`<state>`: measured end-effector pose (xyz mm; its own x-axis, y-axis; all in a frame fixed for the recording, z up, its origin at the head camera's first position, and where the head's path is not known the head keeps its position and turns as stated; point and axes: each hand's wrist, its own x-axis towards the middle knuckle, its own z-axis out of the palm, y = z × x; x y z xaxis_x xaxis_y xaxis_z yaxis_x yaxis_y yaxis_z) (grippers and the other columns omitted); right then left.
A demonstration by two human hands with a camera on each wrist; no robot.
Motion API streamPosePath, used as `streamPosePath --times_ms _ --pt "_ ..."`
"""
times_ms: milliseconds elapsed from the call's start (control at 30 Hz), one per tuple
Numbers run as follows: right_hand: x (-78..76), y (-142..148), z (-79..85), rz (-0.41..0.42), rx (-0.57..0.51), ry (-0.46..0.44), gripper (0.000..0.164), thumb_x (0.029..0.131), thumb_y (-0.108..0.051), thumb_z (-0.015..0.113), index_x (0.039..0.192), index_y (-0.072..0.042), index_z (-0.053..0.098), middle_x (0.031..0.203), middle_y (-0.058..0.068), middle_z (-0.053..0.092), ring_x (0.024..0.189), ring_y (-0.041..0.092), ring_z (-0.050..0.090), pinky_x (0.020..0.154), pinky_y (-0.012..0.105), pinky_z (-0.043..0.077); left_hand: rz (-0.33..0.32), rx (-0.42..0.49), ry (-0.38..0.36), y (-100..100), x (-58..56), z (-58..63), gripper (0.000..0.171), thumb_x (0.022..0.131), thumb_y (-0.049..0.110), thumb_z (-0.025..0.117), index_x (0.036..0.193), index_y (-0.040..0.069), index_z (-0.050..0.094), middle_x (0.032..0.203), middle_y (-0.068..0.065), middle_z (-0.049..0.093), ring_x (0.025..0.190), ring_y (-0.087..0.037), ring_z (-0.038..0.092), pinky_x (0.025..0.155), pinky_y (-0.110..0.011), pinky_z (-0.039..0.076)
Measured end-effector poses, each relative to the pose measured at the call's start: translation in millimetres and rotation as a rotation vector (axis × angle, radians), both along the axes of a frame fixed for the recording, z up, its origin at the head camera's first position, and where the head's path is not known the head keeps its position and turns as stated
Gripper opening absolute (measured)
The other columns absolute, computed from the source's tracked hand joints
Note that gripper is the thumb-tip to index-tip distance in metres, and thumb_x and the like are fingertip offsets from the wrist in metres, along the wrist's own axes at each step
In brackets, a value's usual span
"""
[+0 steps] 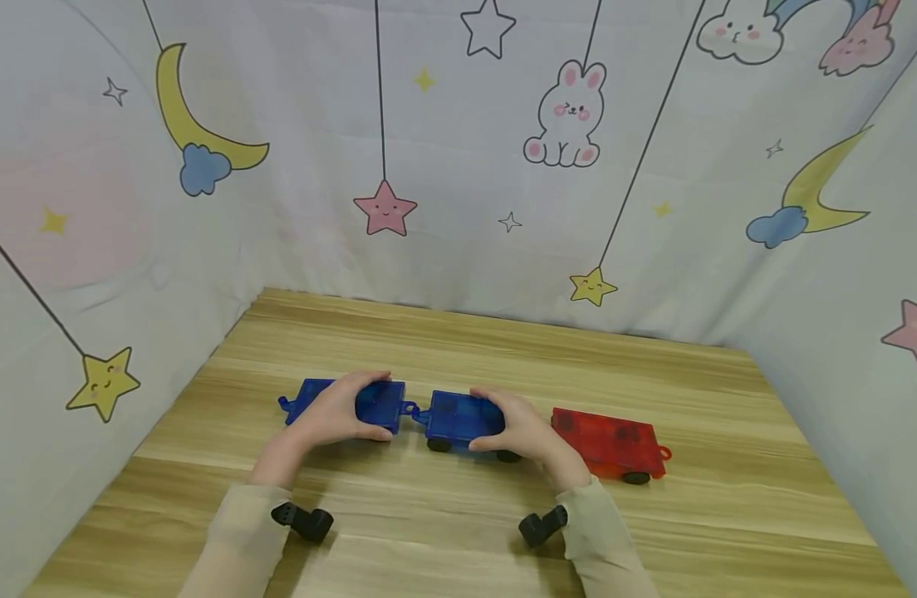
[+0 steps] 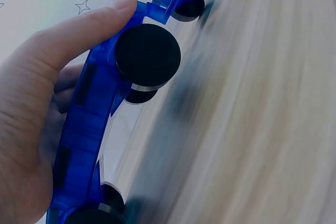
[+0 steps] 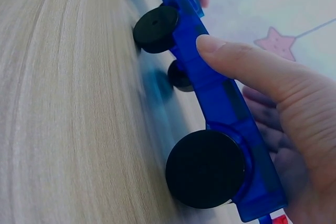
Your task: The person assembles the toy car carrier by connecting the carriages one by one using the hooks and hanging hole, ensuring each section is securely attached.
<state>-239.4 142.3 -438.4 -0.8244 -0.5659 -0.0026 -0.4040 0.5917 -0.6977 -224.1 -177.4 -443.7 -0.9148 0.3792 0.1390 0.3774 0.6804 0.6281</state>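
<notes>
In the head view my left hand (image 1: 333, 413) grips a translucent blue toy car base (image 1: 384, 405) across its sides, thumb on the near side and fingers on the far side. To its right, my right hand (image 1: 524, 426) holds a second blue toy car base (image 1: 454, 418) the same way. A ring on the left car and a hook on the right one meet between them. Both cars have black wheels, which face the tabletop in the wrist views. In the right wrist view, my thumb presses the side of the blue car base (image 3: 218, 95).
A red toy car base (image 1: 611, 440) with a ring at its right end stands just right of my right hand. The wooden tabletop (image 1: 429, 523) is bounded by a printed cloth (image 1: 458, 149) at the back and both sides.
</notes>
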Motion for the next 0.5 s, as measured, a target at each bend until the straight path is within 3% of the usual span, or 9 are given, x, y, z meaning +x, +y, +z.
streamPosePath --times_ms 500 --pt "0.9 0.2 -0.3 -0.009 -0.011 -0.026 0.084 0.078 -0.030 0.083 0.147 -0.004 0.043 0.150 0.014 0.045 0.137 0.037 0.043 0.110 0.056 0.038 -0.005 -0.005 -0.005 4.7 0.1 0.0 0.093 0.072 0.041 0.086 0.146 0.003 0.044 0.146 -0.016 0.049 0.136 -0.039 0.042 0.109 -0.059 0.037"
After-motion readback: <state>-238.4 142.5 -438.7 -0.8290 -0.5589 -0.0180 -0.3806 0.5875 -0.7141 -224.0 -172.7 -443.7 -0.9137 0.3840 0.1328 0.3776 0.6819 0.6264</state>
